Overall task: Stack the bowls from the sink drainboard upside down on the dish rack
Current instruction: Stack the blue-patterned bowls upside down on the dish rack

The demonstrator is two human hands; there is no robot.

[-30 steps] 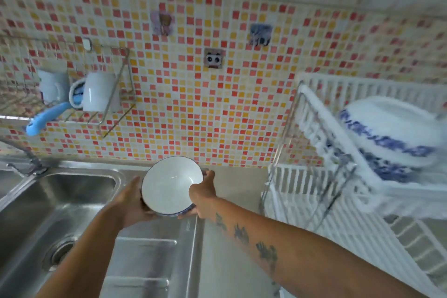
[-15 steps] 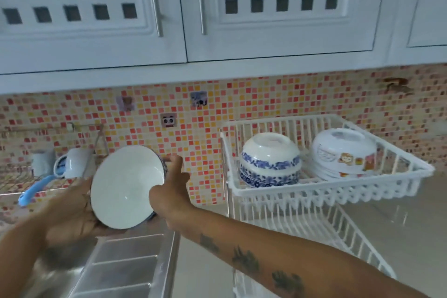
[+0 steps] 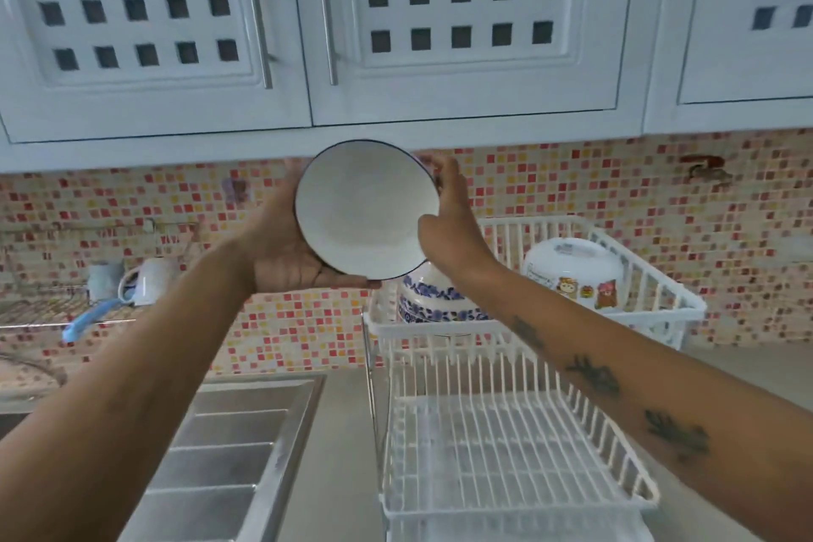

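Note:
A white bowl with a dark rim (image 3: 367,209) is held up in the air, tilted so its inside faces me. My left hand (image 3: 281,251) cups it from the left and below; my right hand (image 3: 448,216) grips its right edge. The bowl hangs above the left end of the white dish rack's upper tier (image 3: 660,299). On that tier a stack of blue-patterned bowls (image 3: 433,299) sits upside down, partly hidden behind my right wrist. Beside it on the right lies an upside-down white bowl with cartoon figures (image 3: 576,271).
The rack's lower tier (image 3: 506,444) holds nothing. The steel drainboard (image 3: 220,453) lies at lower left. A wire wall shelf with a white mug (image 3: 149,279) and a blue-handled brush (image 3: 86,323) hangs on the mosaic tiles. White cupboards (image 3: 396,26) hang overhead.
Both hands have lifted the bowl up from over the drainboard and carried it right, to above the rack's upper tier. My view has swung upward and to the right.

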